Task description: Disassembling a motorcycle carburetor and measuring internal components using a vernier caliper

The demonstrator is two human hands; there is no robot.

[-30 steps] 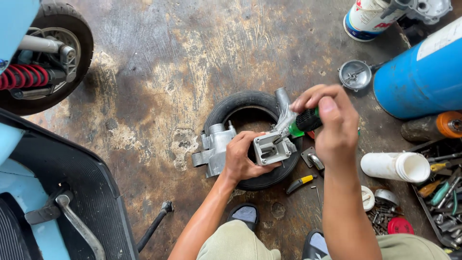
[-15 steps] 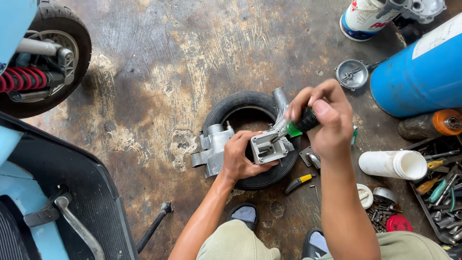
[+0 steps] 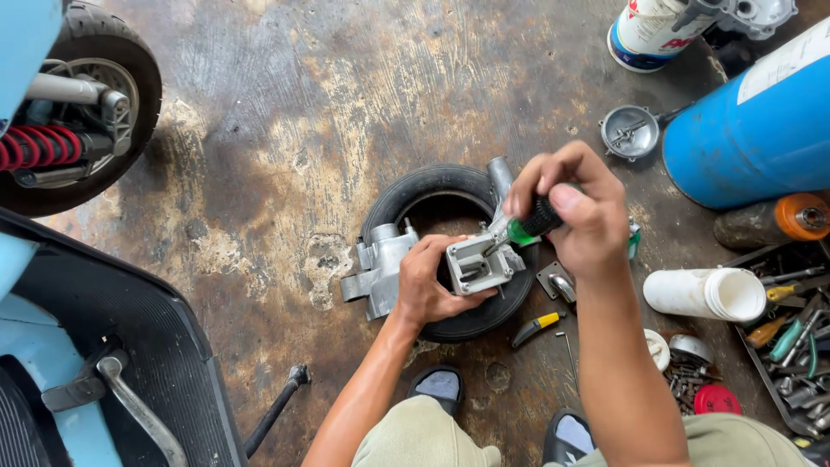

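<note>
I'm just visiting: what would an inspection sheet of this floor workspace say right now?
Surface: stained, worn concrete floor.
Job's things: grey cast-metal engine casing resting on a small black rubber tyre; green-and-black-handled screwdriver.
Clutter: white plastic tube, tray of hand tools, yellow-handled tool, loose screws.
Grippers: left hand steadies the casing; right hand grips the screwdriver.
Cables: nothing seen.
Surroundings: blue cylinder, light-blue scooter.

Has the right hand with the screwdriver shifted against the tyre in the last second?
Barely: the right hand stays over the tyre's right rim, gripping the screwdriver.
</note>
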